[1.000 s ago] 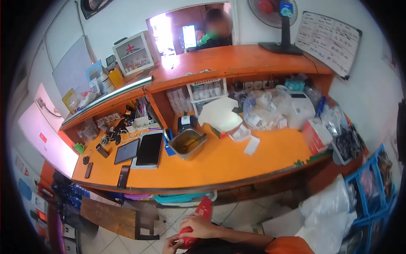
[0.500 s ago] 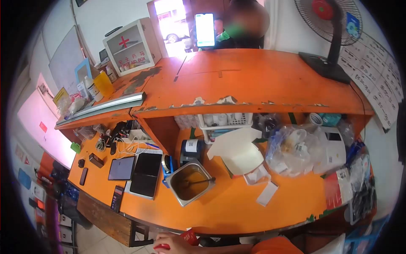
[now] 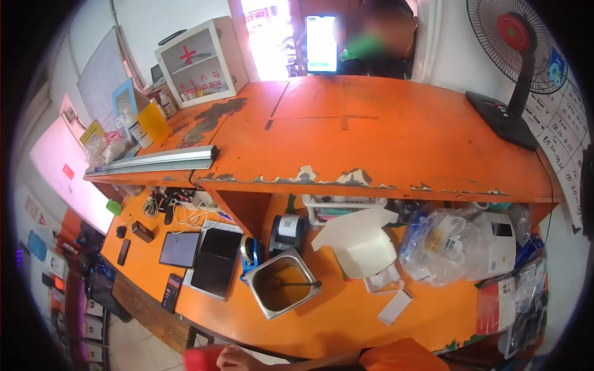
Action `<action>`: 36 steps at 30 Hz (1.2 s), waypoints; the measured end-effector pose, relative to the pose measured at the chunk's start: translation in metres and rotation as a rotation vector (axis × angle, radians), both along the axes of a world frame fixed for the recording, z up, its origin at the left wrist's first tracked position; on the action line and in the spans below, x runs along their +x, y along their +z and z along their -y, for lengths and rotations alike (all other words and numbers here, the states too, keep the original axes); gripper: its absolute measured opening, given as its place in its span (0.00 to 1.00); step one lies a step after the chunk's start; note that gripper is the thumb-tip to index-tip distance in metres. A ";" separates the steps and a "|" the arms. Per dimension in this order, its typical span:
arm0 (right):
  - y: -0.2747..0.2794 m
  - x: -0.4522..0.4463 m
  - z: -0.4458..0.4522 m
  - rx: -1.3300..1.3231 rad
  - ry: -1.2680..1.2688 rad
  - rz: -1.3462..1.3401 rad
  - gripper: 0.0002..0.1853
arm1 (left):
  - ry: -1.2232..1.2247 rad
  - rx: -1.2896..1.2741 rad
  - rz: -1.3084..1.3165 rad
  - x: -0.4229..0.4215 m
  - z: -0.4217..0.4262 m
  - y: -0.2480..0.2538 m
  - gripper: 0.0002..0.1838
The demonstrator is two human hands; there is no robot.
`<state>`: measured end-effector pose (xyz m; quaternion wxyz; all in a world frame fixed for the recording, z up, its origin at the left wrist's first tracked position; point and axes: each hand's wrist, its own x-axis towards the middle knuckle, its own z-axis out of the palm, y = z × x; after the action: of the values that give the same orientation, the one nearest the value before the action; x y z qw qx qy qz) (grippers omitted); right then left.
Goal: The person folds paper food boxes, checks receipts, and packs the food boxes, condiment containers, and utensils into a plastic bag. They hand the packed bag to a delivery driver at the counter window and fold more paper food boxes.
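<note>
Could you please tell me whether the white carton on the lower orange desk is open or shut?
Open: the white carton has its lid folded back, and its pale inside shows.

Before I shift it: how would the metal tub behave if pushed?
The metal tub looks rigid, so it probably won't flex. Its brownish contents look liquid and might slosh. The utensil reaching its rim could shift if jolted.

Red item (image 3: 202,358), perhaps smooth card
</note>
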<state>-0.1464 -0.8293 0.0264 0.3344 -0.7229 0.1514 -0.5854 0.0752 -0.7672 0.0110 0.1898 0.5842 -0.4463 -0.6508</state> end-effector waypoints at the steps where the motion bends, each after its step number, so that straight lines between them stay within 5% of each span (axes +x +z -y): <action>1: 0.015 -0.001 0.007 -0.090 0.151 0.078 0.12 | 0.001 -0.019 -0.006 -0.005 0.005 -0.001 0.26; 7: 0.075 0.022 0.029 -0.401 0.084 0.379 0.09 | -0.090 -0.134 -0.042 -0.030 0.047 0.001 0.25; 9: 0.103 0.002 0.033 -0.745 0.006 0.118 0.08 | -0.143 -0.187 -0.051 -0.040 0.059 0.003 0.25; 10: 0.119 -0.017 0.024 -0.700 -0.113 -0.469 0.09 | -0.169 -0.213 -0.061 -0.044 0.063 0.003 0.25; 11: 0.113 -0.011 0.023 -0.665 -0.201 -0.486 0.09 | -0.206 -0.236 -0.068 -0.048 0.067 0.004 0.25; 13: 0.099 0.007 0.027 -0.516 -0.439 -0.009 0.11 | -0.255 -0.275 -0.096 -0.053 0.069 0.005 0.24; 17: 0.119 -0.030 -0.042 -0.192 -0.645 0.260 0.13 | -0.349 -0.360 -0.169 -0.056 0.068 0.008 0.24; 20: 0.089 -0.062 -0.101 -0.038 -0.689 0.037 0.16 | -0.402 -0.418 -0.242 -0.054 0.064 0.013 0.23; 22: 0.057 -0.071 -0.147 -0.593 -0.854 -0.488 0.21 | -0.436 -0.454 -0.296 -0.055 0.059 0.020 0.23; 25: 0.035 -0.065 -0.227 -0.557 -1.083 -0.785 0.22 | -0.491 -0.491 -0.404 -0.064 0.055 0.036 0.22; 27: 0.047 -0.056 -0.284 -0.079 -1.358 -1.230 0.28 | -0.536 -0.476 -0.499 -0.085 0.057 0.052 0.22; 29: 0.043 -0.042 -0.336 0.314 -1.544 -1.163 0.34 | -0.606 -0.410 -0.603 -0.121 0.063 0.066 0.22; 31: 0.038 -0.023 -0.377 0.586 -1.635 -0.832 0.42 | -0.701 -0.398 -0.565 -0.177 0.064 0.068 0.26; 33: 0.036 -0.017 -0.415 0.614 -1.773 -0.552 0.42 | -1.011 -1.097 -0.306 -0.253 0.048 0.080 0.20; 34: 0.032 -0.015 -0.435 0.626 -1.907 -0.486 0.36 | -1.154 -1.180 -0.355 -0.298 0.056 0.077 0.17; 36: 0.017 -0.011 -0.482 0.729 -2.159 -0.333 0.23 | -1.034 -1.229 -0.228 -0.367 0.092 0.046 0.22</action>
<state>-0.1576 -0.3470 0.0437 -0.1762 -0.1452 0.8941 -0.3854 -0.2913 -0.8596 0.0574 0.1963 0.0256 -0.9155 -0.3504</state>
